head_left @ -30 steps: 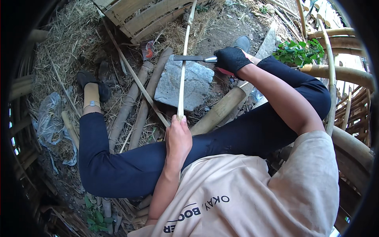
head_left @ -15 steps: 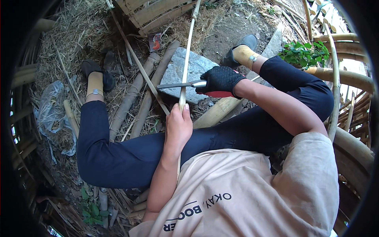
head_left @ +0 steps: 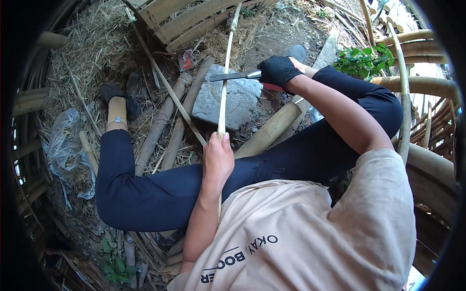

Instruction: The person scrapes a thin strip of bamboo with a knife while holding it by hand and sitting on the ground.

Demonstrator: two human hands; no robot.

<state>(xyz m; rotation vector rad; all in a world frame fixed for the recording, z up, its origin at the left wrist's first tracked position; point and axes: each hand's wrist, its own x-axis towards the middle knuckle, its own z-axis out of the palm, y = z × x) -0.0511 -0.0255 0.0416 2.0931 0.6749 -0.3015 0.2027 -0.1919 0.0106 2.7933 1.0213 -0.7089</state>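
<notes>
My left hand [head_left: 218, 157], bare, is closed around a long pale bamboo strip [head_left: 224, 103] just beyond my lap. The strip runs away from me across a grey stone block [head_left: 242, 103], and its near end passes back along my left forearm. In a black glove, my right hand [head_left: 276, 72] is closed on the handle of a knife [head_left: 228, 77]. The flat metal blade lies crosswise over the strip, above the far part of the stone. Red material shows under the gloved palm. The knife's handle is mostly hidden in my fist.
Bamboo poles [head_left: 167, 123] lie left of the stone, and a thicker bamboo piece [head_left: 274, 127] lies to its right. A slatted wooden crate [head_left: 182, 22] stands at the far side. Clear plastic [head_left: 68, 145] and straw cover the left ground. Leafy plants [head_left: 364, 63] grow at the right.
My right hand and the knife have slid away from me along the strip, farther from my left hand. The left hand keeps its hold. The view has shifted slightly.
</notes>
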